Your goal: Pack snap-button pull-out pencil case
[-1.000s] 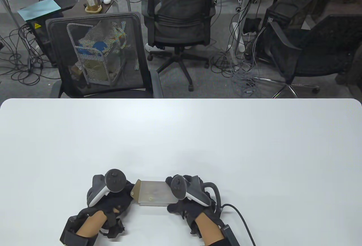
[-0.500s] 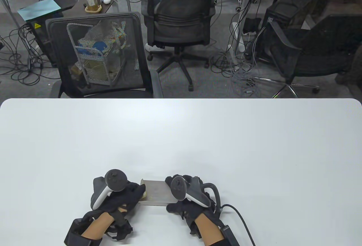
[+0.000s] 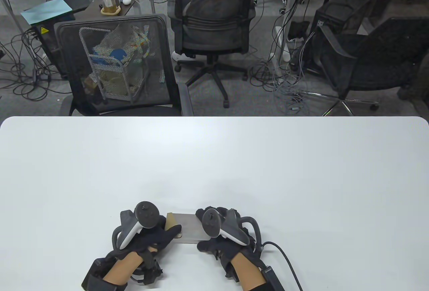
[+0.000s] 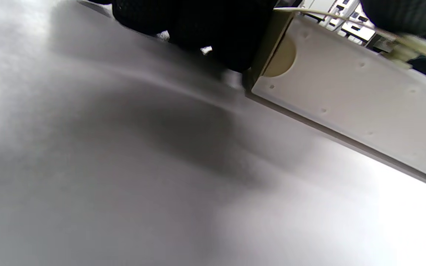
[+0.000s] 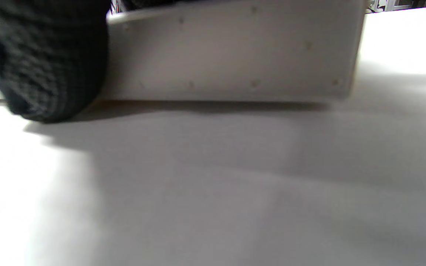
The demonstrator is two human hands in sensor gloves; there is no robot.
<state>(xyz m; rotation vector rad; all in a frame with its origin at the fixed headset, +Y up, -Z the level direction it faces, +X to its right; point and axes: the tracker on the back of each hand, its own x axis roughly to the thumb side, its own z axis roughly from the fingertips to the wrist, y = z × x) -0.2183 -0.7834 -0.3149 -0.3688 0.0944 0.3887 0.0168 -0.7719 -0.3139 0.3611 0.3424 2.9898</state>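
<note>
Near the worktop's (image 3: pixel 214 157) front edge, my left hand (image 3: pixel 152 237) had slid right, pressing the brown flap onto the pencil case (image 3: pixel 187 229); my right hand (image 3: pixel 218 237) still gripped its other end.

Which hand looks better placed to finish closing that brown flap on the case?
Probably the left hand: its fingers already lie on the brown flap at the pencil case's left end. The right hand holds the opposite end, steadying it.
</note>
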